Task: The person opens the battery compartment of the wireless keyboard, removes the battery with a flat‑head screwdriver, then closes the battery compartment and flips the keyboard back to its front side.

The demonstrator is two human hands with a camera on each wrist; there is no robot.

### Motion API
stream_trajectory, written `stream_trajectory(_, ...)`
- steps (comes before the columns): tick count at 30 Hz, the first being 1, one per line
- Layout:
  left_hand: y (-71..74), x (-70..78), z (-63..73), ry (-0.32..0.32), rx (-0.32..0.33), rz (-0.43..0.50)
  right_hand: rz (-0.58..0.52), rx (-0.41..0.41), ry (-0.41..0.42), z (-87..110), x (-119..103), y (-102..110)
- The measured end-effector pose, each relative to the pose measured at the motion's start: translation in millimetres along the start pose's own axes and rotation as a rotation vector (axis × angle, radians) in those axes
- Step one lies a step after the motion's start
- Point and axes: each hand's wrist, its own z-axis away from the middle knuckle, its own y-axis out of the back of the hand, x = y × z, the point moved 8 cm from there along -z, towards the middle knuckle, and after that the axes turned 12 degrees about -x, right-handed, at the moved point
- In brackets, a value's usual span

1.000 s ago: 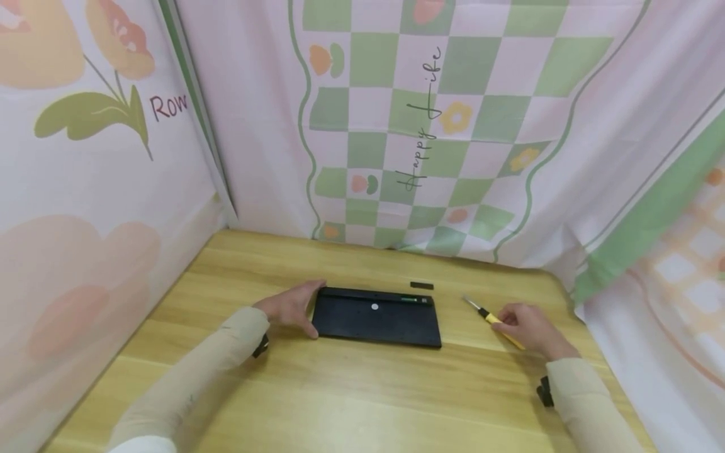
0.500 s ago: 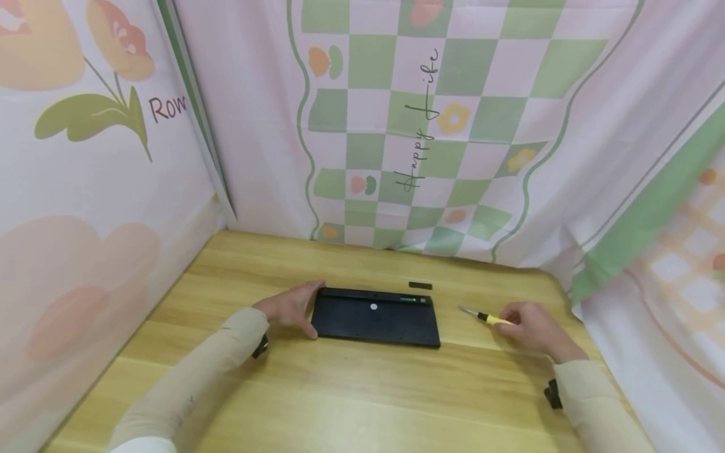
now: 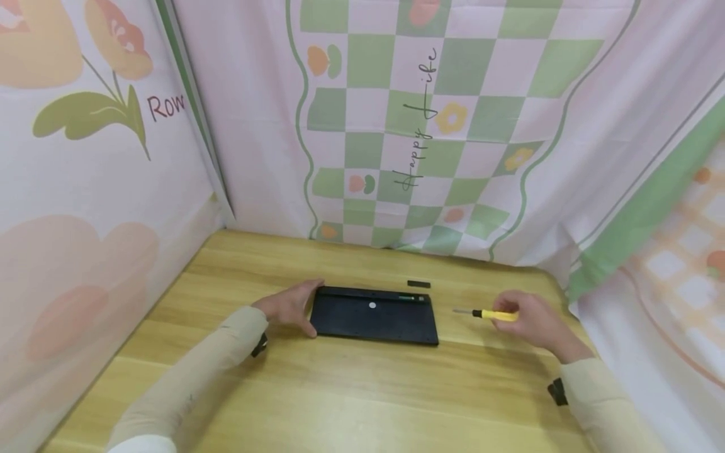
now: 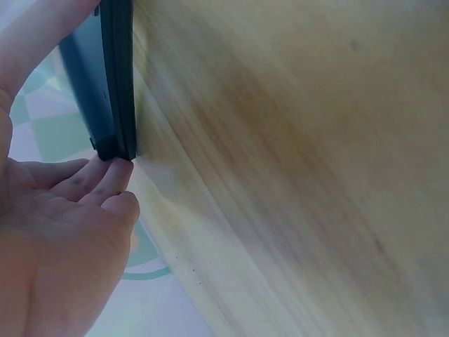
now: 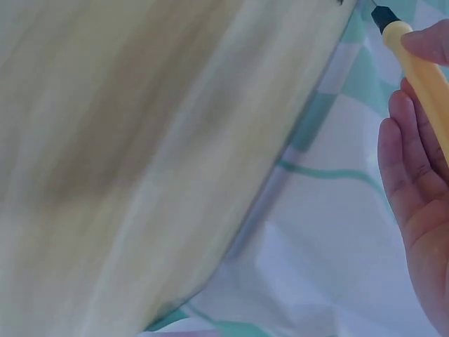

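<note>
A black keyboard (image 3: 374,324) lies underside up on the table, with a small green battery (image 3: 406,297) showing in a slot near its far right corner. My left hand (image 3: 287,307) grips the keyboard's left end, thumb at the near corner and fingers at the far one. In the left wrist view, fingertips (image 4: 116,172) touch the keyboard's edge (image 4: 119,84). To the right, my right hand (image 3: 529,321) holds a screwdriver (image 3: 500,315) by its yellow handle, the shaft pointing left towards the keyboard and apart from it. The right wrist view shows thumb and fingers around the handle (image 5: 421,74).
A small black cover piece (image 3: 419,284) lies on the wooden table (image 3: 340,396) just beyond the keyboard. Patterned curtains (image 3: 374,145) close off the back, left and right sides of the table.
The screwdriver has swung from slanting to nearly level, its tip now pointing left. My right hand has shifted slightly and turned. The left hand and keyboard look unchanged.
</note>
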Motion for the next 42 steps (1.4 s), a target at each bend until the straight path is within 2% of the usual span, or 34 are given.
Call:
stream_trajectory(4,1.2,1.2,0.5,0.006,0.000,0.001,0.002,-0.024,0.018,-10.6,-14,3)
stream_trajectory(12,1.1,3.4,2.9,0.026,0.005,-0.004,0.016,-0.031,0.133,-35.3,-46,5)
stream_trajectory(19,1.2,3.8,3.0,0.023,0.007,-0.010,0.048,-0.109,0.117,-64.3,-64,-2)
stream_trajectory(26,1.4,1.9,2.8,0.020,0.008,-0.011,-0.001,-0.143,0.152,-85.5,-81,-7)
stream_trajectory(42,1.3,3.3,4.8,0.015,0.006,-0.005,0.072,-0.247,0.095,-102.4,-88,-8)
